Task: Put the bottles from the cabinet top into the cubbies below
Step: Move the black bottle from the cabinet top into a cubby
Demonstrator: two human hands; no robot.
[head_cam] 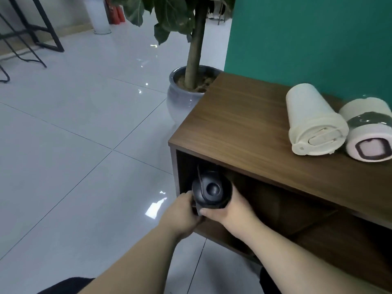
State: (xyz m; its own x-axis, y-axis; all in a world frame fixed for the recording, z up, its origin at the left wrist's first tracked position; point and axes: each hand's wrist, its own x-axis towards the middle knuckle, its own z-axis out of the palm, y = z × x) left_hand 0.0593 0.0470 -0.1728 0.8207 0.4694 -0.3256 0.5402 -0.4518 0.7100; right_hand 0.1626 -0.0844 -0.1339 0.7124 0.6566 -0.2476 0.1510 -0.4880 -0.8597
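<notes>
Black bottle (211, 190) clasped between both hands, left (182, 215) and right (230, 211).

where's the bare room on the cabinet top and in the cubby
The cabinet top is bare from its left edge to the cream bottle; the right end is crowded, with the pink-lidded bottle beside it. In the cubby, space right of the black bottle looks free.

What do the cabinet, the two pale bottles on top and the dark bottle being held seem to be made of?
Cabinet: wood or wood-look laminate, brown with straight grain lines and a low sheen. Cream bottle: probably matte plastic, dull with no glare. Pink-lidded bottle: likely plastic too, with a glossy dark band. Black bottle, held by left hand and right hand: smooth satin plastic or coated metal; unclear.
</notes>
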